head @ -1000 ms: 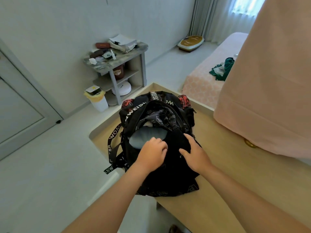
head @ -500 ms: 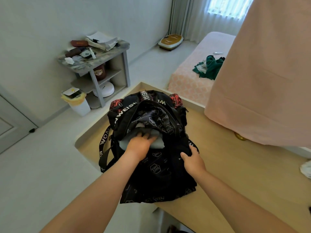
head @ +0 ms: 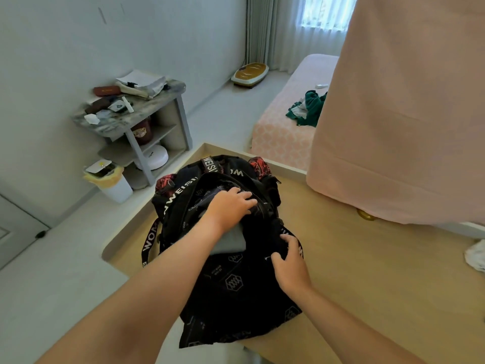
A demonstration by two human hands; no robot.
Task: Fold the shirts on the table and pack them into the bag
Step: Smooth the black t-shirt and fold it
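Note:
A black backpack [head: 231, 285] with white lettered straps lies open on the wooden table [head: 367, 285], near its left corner. A folded grey shirt [head: 231, 240] sits in the bag's mouth, mostly covered by my forearm. My left hand [head: 231, 206] reaches deep into the opening and presses on the contents with spread fingers. My right hand [head: 291, 261] grips the black front flap of the bag at its right edge, fingers curled over the fabric.
A large pink cloth [head: 406, 114] hangs over the table's far right. A white crumpled item [head: 476, 256] lies at the right edge. Off the table stand a cluttered grey shelf [head: 131, 116], a lined bin [head: 110, 179] and a bed [head: 288, 114] with green clothes.
My left hand has pushed further into the bag, past the grey shirt, which now lies deeper inside. My right hand has stayed on the flap's right edge.

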